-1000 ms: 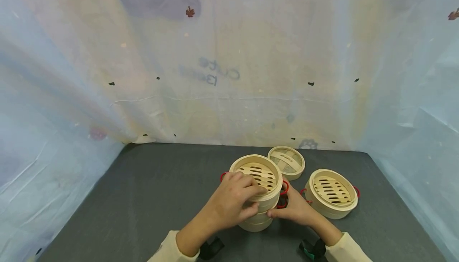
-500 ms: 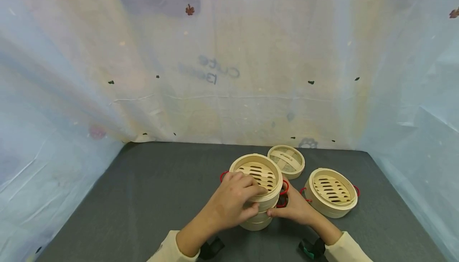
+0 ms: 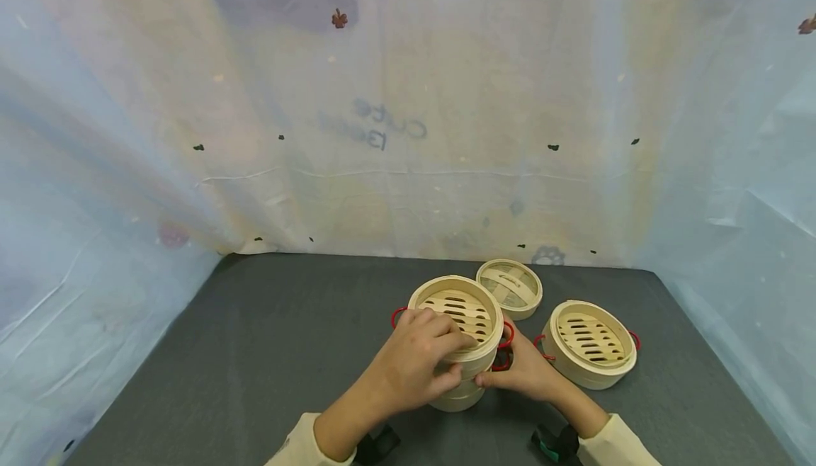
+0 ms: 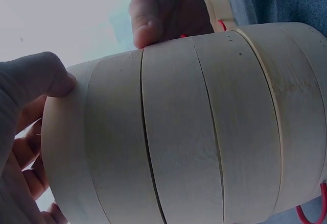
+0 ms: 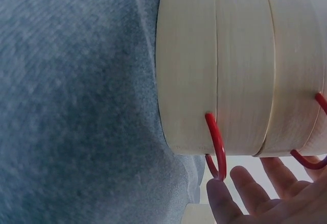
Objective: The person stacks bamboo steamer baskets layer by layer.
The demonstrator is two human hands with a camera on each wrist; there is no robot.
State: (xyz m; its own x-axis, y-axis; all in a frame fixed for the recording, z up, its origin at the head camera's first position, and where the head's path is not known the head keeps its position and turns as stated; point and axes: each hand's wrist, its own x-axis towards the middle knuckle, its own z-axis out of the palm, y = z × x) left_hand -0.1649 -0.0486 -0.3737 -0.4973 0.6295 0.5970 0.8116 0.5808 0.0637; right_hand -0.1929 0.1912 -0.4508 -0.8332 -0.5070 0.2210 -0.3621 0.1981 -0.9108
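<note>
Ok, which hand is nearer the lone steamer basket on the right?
Right. The right hand sits between the stack and that basket, just short of it; the left hand grips the stack's far side.

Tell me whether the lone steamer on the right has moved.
No. The lone steamer keeps its place beside the lid; its small offset matches the backdrop's shift.

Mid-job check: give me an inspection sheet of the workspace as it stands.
Surface: grey table, matte.
Job's things: stacked steamer baskets, tiers upright, red wire handles at the side; top tier open, slatted floor showing.
Clutter: single basket to the right; lid behind, lying flat.
Grippers: left hand grips the stack's upper rim and side; right hand touches its right side near the handles.
Cables: nothing seen.
Surroundings: pale printed sheet hung behind and at both sides.
</note>
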